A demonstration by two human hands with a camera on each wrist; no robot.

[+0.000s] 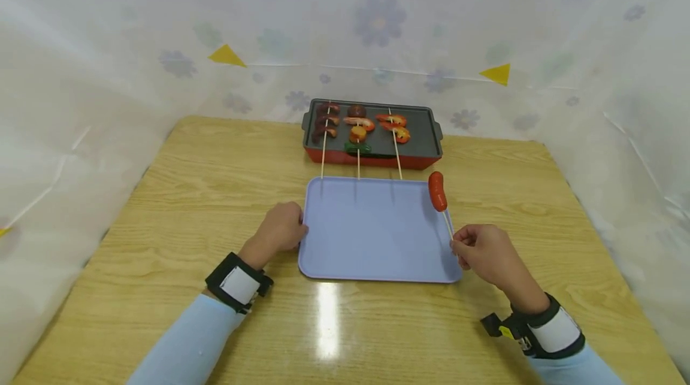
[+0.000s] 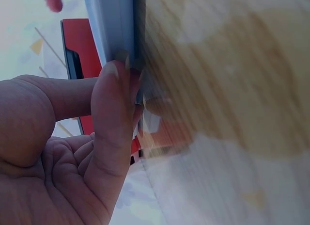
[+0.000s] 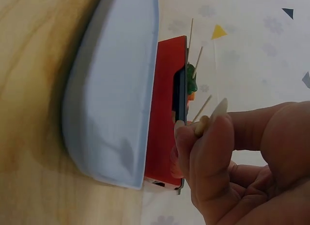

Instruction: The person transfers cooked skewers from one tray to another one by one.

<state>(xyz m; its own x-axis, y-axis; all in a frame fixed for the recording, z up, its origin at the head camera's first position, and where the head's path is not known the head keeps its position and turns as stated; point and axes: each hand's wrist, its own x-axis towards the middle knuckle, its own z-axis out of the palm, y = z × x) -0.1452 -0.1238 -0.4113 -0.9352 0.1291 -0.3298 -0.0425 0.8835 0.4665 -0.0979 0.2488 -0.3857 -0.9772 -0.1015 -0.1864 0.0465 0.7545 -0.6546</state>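
Head view shows a sausage stick [image 1: 439, 198] right of the middle, over the right edge of the blue tray [image 1: 372, 241]. The right hand [image 1: 485, 253] pinches its bare end. The left hand [image 1: 280, 230] holds the tray's left edge with curled fingers. Above, a grill [image 1: 420, 133] holds three food sticks [image 1: 358, 139].

Tray [image 1: 372, 235] lies between my hands [image 1: 280, 230], grill [image 1: 415, 133] behind it (three skewers [image 1: 358, 133] on top).
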